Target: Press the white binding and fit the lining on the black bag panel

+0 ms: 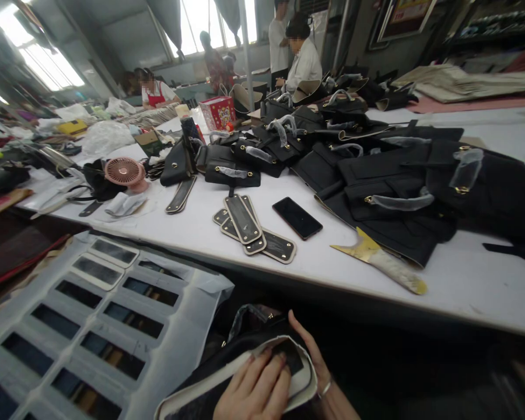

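A black handbag with pale raw edges is tilted low in front of me, below the table edge. Its plastic-wrapped handle shows at the back. My left hand has its fingers bent together over a dark panel with a pale rim, at the end of the bag; their tips are partly hidden. Around the far right side of the bag my right hand is closed, with a bracelet on its wrist and most fingers behind the bag.
On the white table lie riveted black strips, a phone, a yellow-ended taped tool, piled black bags and a pink fan. A slotted grey rack stands at left. Several people work behind.
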`<act>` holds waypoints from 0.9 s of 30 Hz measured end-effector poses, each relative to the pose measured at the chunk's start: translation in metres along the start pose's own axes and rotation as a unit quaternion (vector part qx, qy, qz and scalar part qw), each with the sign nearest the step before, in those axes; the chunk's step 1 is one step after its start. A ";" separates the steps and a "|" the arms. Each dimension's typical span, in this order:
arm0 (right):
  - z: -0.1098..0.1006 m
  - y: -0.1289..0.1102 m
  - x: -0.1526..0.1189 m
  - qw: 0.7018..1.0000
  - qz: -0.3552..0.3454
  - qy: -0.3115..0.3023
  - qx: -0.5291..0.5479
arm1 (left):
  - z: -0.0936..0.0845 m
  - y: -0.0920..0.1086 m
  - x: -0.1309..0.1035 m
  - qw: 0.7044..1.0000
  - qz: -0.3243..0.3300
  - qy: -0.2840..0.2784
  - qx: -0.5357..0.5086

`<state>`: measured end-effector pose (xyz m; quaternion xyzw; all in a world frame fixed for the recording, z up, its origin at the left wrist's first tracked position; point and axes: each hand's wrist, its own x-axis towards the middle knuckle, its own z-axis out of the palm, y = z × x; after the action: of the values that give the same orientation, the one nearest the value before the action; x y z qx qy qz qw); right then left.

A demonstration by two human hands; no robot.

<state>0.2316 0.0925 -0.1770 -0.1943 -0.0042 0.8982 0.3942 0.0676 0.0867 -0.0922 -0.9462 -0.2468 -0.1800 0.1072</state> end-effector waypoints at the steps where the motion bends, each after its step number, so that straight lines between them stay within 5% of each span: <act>1: -0.001 0.000 -0.001 0.999 -0.022 0.031 -0.021 | -0.002 0.000 0.003 1.000 -0.008 0.005 -0.003; 6: -0.004 0.004 -0.006 0.968 -0.109 0.172 -0.148 | -0.002 0.007 0.007 0.999 -0.040 0.009 -0.002; 11: -0.014 -0.025 -0.030 0.864 -0.207 0.318 -0.331 | 0.007 0.025 0.009 0.990 -0.122 0.070 -0.006; 13: -0.001 -0.050 -0.041 0.822 -0.242 0.334 -0.392 | 0.009 0.030 0.012 0.980 -0.160 0.116 -0.013; 15: 0.031 -0.071 -0.048 0.786 -0.259 0.288 -0.481 | 0.010 0.032 0.014 0.977 -0.172 0.127 -0.018; 17: 0.075 -0.080 -0.048 0.660 -0.227 0.137 -0.703 | 0.011 0.033 0.014 0.979 -0.165 0.117 -0.024; 19: 0.118 -0.078 -0.040 0.491 -0.196 -0.014 -0.849 | 0.011 0.032 0.013 0.979 -0.165 0.117 -0.033; 21: 0.148 -0.070 -0.027 0.305 -0.148 -0.129 -0.932 | 0.012 0.032 0.012 0.976 -0.171 0.132 -0.039; 23: 0.160 -0.065 -0.012 0.170 -0.100 -0.206 -0.958 | 0.012 0.031 0.011 0.973 -0.173 0.149 -0.038; 24: 0.161 -0.063 -0.006 0.135 -0.082 -0.234 -0.959 | 0.013 0.030 0.011 0.972 -0.171 0.160 -0.036; 25: 0.159 -0.063 0.001 0.131 -0.071 -0.250 -0.957 | 0.013 0.030 0.011 0.970 -0.170 0.170 -0.035; 27: 0.150 -0.064 0.010 0.184 -0.065 -0.245 -0.950 | 0.014 0.030 0.011 0.967 -0.176 0.180 -0.046</act>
<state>0.2174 0.1655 -0.0315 -0.1894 -0.9631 0.1834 -0.0541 0.0957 0.0697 -0.1042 -0.8440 -0.3772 -0.3742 0.0734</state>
